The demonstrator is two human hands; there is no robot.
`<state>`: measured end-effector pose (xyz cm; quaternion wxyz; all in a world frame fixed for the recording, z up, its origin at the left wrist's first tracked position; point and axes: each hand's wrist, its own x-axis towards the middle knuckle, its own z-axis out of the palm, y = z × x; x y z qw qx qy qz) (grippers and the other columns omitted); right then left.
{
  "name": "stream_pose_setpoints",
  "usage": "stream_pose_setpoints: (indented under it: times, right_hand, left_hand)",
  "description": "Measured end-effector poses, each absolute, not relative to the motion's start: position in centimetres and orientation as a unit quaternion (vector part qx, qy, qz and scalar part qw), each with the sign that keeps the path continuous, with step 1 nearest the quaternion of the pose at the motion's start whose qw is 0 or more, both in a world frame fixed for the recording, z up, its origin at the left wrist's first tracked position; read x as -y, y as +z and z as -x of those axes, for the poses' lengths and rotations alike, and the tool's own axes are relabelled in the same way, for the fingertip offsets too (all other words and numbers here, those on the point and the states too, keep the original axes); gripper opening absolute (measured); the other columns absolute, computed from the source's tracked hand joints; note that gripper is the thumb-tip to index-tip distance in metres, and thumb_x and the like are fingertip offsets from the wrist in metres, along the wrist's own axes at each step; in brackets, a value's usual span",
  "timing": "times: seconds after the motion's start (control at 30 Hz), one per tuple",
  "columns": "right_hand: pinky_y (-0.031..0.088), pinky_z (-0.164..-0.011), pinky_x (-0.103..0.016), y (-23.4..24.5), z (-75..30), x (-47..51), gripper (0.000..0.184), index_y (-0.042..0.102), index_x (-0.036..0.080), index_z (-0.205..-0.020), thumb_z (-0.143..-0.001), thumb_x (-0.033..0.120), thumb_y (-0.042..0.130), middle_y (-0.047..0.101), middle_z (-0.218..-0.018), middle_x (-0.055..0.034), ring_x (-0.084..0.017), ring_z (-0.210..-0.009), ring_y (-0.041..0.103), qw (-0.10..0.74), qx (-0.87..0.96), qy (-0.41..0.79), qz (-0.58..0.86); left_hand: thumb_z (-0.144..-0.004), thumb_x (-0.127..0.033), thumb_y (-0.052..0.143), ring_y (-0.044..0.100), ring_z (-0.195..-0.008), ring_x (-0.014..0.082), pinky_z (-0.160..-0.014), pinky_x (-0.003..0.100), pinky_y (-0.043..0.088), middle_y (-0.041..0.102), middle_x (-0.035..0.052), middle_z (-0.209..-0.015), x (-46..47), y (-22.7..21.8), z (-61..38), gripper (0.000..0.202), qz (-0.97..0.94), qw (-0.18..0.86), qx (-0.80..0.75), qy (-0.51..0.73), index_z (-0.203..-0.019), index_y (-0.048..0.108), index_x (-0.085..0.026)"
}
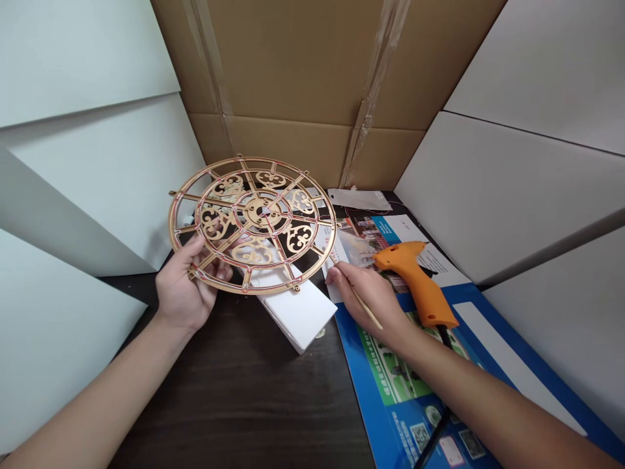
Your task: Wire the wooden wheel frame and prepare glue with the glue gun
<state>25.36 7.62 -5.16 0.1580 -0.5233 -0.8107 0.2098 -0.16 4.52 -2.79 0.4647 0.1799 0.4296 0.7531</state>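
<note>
My left hand (188, 286) is shut on the lower left rim of a round, gold-coloured filigree wheel (256, 212), which is tilted up with its spokes and scrollwork showing red lines. My right hand (366, 296) pinches a thin wooden stick (368, 311), its tip pointing toward the wheel's right rim and apart from it. An orange hot glue gun (410, 280) lies just beyond my right hand, not held. Under the wheel's lower edge sits a white foam block (297, 316).
Printed blue cards and leaflets (395, 371) cover the right of the dark wood table (234, 404). A white packet (359, 200) lies at the back. A cardboard sheet (288, 85) stands behind, with white panels (537, 195) on the right and white panels (73, 163) on the left.
</note>
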Motion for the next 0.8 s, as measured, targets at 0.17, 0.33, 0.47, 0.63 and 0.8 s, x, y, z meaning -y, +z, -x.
stream_pose_setpoints:
  times: [0.17,0.33,0.47,0.63,0.8]
  right_hand:
    - [0.026,-0.064,-0.028,-4.73,-25.08,-7.67,0.037,0.060,0.021,-0.086,-0.105,0.039,0.034,0.065,-0.076,-0.0034,-0.019,-0.072,0.058,0.125,0.806,0.206,0.541]
    - [0.023,-0.062,-0.029,-4.98,-25.11,-7.64,0.044,0.051,0.020,-0.075,-0.104,0.046,0.031,0.060,-0.069,-0.0037,-0.017,-0.065,0.053,0.152,0.807,0.209,0.531]
    - [0.022,-0.061,-0.030,-5.08,-25.15,-7.56,0.049,0.049,0.019,-0.071,-0.103,0.049,0.028,0.057,-0.064,-0.0034,-0.016,-0.061,0.051,0.171,0.805,0.220,0.524]
    - [0.021,-0.060,-0.031,-5.04,-25.18,-7.55,0.048,0.043,0.019,-0.067,-0.103,0.049,0.028,0.054,-0.062,-0.0037,-0.016,-0.058,0.047,0.173,0.809,0.210,0.521]
    - [0.021,-0.059,-0.031,-5.14,-25.31,-7.46,0.049,0.040,0.019,-0.065,-0.103,0.048,0.030,0.051,-0.058,-0.0033,-0.015,-0.054,0.044,0.192,0.810,0.213,0.511]
  left_hand:
    - [-0.096,-0.014,0.037,0.044,-0.048,0.0120,-0.038,0.022,0.039,0.054,0.0058,-0.065,-4.47,-2.30,-0.12,0.042,-0.173,0.468,-0.444,0.744,-0.070,0.070,-0.014]
    - [-0.098,-0.014,0.035,0.044,-0.047,0.0115,-0.038,0.021,0.039,0.053,0.0048,-0.064,-4.36,-2.27,-0.06,0.044,-0.182,0.469,-0.442,0.743,-0.073,0.071,-0.015]
    - [-0.097,-0.013,0.036,0.045,-0.046,0.0113,-0.039,0.022,0.040,0.054,0.0048,-0.067,-4.40,-2.77,0.29,0.042,-0.204,0.464,-0.437,0.743,-0.073,0.071,-0.015]
    - [-0.091,-0.015,0.046,0.045,-0.047,0.0115,-0.039,0.021,0.041,0.053,0.0049,-0.066,-4.33,-2.95,0.43,0.031,-0.218,0.465,-0.434,0.741,-0.071,0.070,-0.016]
    - [-0.090,-0.014,0.045,0.044,-0.047,0.0119,-0.039,0.021,0.041,0.055,0.0052,-0.064,-4.38,-2.87,0.33,0.031,-0.213,0.464,-0.432,0.743,-0.073,0.070,-0.016]
